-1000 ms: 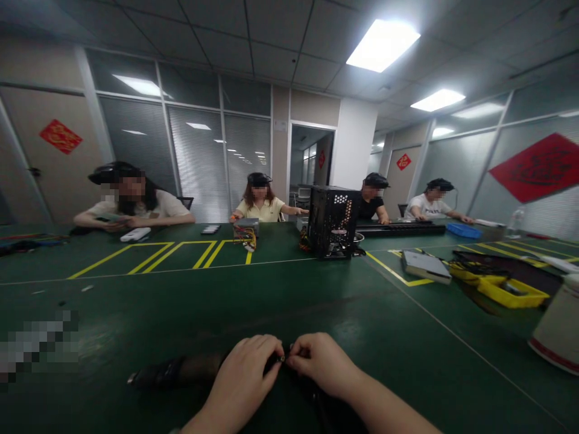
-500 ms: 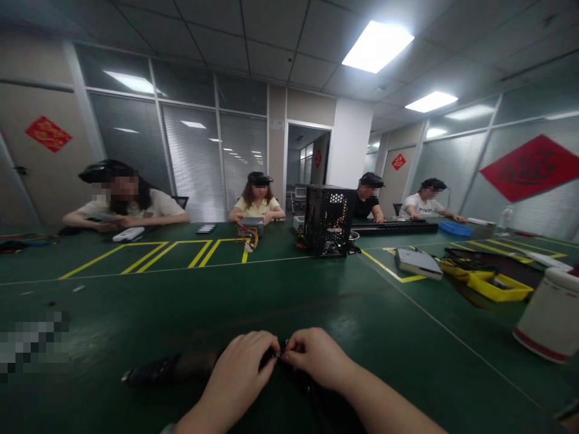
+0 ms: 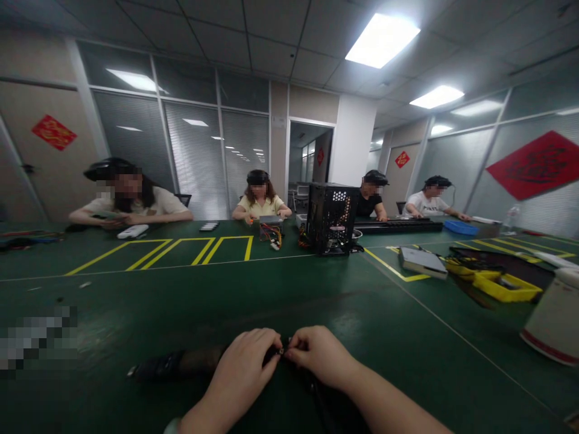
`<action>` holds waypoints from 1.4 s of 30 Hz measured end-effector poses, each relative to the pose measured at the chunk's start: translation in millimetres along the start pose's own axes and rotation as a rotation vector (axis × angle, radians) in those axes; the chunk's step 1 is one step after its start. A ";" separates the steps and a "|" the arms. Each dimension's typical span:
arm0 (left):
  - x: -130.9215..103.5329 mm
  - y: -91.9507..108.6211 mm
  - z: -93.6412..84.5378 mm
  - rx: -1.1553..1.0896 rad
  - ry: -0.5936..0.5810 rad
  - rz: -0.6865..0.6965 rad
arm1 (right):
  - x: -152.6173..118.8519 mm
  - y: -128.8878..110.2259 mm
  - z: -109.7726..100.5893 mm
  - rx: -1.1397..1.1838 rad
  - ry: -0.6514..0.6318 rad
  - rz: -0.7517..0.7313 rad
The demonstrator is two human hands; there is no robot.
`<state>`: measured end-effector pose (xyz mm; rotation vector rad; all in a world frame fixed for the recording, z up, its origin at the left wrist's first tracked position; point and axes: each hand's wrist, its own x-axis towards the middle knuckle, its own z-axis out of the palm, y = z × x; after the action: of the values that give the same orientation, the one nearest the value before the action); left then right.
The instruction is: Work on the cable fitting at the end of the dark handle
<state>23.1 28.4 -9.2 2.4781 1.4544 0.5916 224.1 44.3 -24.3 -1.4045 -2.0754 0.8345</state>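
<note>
Low in the middle, my left hand [image 3: 248, 369] and my right hand [image 3: 322, 357] meet fingertip to fingertip just above the table. Both are closed in a pinch around a small piece with a metallic glint; its kind is too small and dark to make out. A long dark object [image 3: 160, 367] with a shiny tip lies to the left, and its other end disappears behind my left hand. Something black and strap-like [image 3: 315, 392] hangs or lies below my right hand, partly hidden by it.
Across the green table [image 3: 181, 313], a black computer case [image 3: 332, 218] stands near a power supply [image 3: 271, 224] with coloured cables. Rightward are a grey box [image 3: 423, 262], a yellow tray [image 3: 506, 288] and a pale container [image 3: 554, 316]. Several people sit along the far side.
The view has shifted slightly. Across the table, the power supply with its cables has slid right, beside a person's hands. My hands keep nearly the same pinch.
</note>
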 end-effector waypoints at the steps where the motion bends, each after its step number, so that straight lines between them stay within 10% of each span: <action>1: 0.0 0.0 0.0 0.001 0.000 0.003 | 0.0 -0.7 -0.1 -0.002 0.000 0.008; 42: -3.1 4.2 -5.9 0.009 0.047 0.066 | 0.7 -10.0 -3.0 0.011 -0.085 0.009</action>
<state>22.4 23.5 -3.1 2.5440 1.3987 0.6610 219.7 42.7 -14.9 -1.3959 -2.1252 0.9230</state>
